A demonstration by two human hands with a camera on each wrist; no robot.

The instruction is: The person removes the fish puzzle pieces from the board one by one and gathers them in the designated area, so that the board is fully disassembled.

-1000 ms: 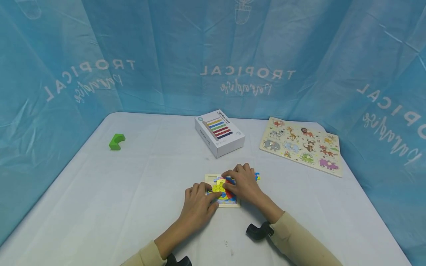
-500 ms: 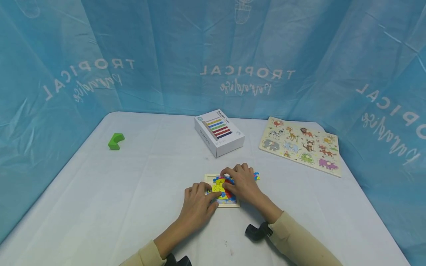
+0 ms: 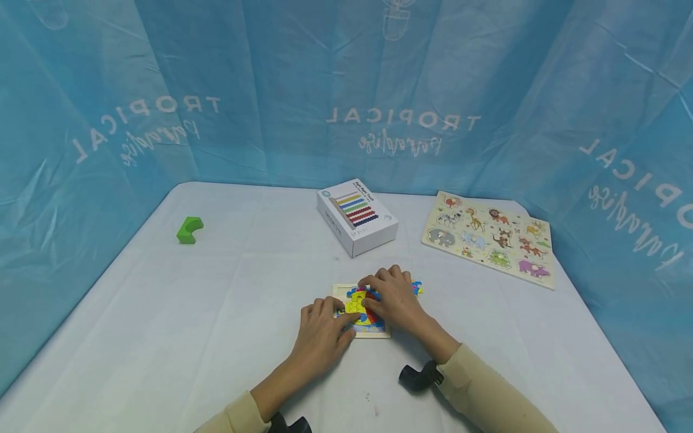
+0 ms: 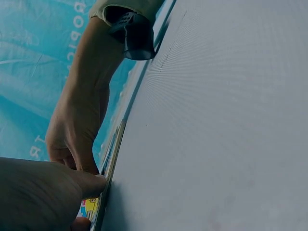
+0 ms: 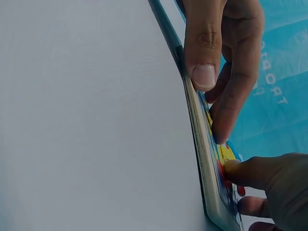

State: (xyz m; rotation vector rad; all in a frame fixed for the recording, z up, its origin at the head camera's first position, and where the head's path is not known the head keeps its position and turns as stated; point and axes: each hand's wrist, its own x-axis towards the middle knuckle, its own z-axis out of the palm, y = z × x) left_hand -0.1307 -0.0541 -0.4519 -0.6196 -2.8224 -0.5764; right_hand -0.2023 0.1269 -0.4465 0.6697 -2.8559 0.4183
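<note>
A small jigsaw puzzle in a pale wooden frame [image 3: 373, 335] lies on the white table; its pieces make a yellow, red and blue picture. My left hand [image 3: 319, 337] rests at its left side, thumb and fingertips touching the pieces. In the right wrist view, the left thumb [image 5: 204, 57] lies along the frame's edge. My right hand [image 3: 397, 300] reaches over from the right with bent fingers, seeming to pinch a puzzle piece [image 5: 227, 151] at the picture's upper part. The fingers partly hide that piece. Another loose piece [image 3: 418, 287] shows just beyond the right hand.
Behind the puzzle stands a white box [image 3: 357, 216] with colored rows printed on it. An animal peg puzzle board [image 3: 489, 237] lies at the back right. Far left sits a green curved block [image 3: 189, 230]. Blue printed curtains [image 3: 400, 78] hang around the table.
The right fingertips have shifted slightly left over the puzzle, and a blue part at its upper left shows differently from one second ago. The left hand stays in place.
</note>
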